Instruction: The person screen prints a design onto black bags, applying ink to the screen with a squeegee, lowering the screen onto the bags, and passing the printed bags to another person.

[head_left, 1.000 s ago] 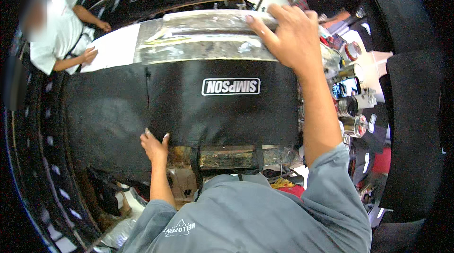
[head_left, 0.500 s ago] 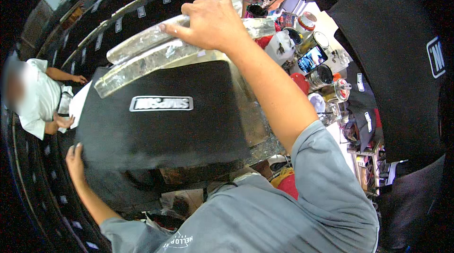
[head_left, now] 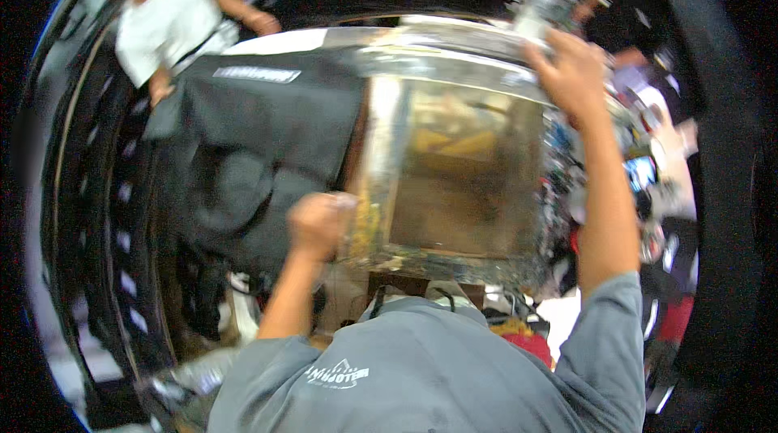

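Grey bar (head_left: 462, 38), long axis left to right

1. Before us, dead centre, sits a paint-smeared rectangular frame (head_left: 374, 149).
2. Left of it we've got a wide black fabric sheet (head_left: 316, 125), a small white rectangular label (head_left: 256, 75) on its far part.
3. Along the frame's far side runs a long grey smeared bar (head_left: 462, 38), our bare right hand (head_left: 577, 76) at its right end.
4. Our bare left hand (head_left: 317, 226)? Near the frame's left side.
5. Behind the sheet we spot a flat white panel (head_left: 277, 42), a white-shirted person (head_left: 168, 16) on its left.
6. Right of our right forearm: a lit rectangular phone (head_left: 640, 174).
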Tool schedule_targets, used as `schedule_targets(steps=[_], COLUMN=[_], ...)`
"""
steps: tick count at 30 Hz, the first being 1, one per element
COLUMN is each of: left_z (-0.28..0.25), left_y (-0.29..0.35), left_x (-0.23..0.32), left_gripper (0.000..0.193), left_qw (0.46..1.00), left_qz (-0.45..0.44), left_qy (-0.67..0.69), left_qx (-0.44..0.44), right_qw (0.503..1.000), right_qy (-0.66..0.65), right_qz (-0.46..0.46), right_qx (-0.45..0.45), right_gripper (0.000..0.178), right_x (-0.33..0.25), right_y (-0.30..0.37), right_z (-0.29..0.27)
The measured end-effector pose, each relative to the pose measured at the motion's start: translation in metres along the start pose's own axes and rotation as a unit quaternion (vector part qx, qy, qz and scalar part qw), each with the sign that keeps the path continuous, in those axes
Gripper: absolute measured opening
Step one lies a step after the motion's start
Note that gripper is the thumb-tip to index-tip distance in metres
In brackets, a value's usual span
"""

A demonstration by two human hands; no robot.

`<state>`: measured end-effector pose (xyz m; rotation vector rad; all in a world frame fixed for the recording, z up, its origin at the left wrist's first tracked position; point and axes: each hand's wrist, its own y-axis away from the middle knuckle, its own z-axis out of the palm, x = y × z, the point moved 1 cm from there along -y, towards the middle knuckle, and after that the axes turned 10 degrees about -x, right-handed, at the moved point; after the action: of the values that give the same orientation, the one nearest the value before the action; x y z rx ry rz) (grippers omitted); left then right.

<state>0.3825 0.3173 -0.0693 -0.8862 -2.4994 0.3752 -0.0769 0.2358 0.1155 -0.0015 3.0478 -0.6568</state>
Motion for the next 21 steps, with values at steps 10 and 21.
schedule_targets(steps=[10,21], left_z=[0.014,0.074], left_y=[0.018,0.013], left_x=[0.009,-0.086], left_gripper=[0.012,0.028], left_qw=[0.982,0.905], left_qz=[-0.183,-0.348], left_qy=[0.05,-0.208], left_qx=[0.023,-0.129], right_qw=[0.999,0.996], right_qy=[0.035,0.003], right_qz=[-0.007,0.039], right_qx=[-0.021,-0.086], right_gripper=[0.058,0.066], right_x=[0.011,-0.003], right_y=[-0.012,-0.02], right_z=[-0.005,-0.013])
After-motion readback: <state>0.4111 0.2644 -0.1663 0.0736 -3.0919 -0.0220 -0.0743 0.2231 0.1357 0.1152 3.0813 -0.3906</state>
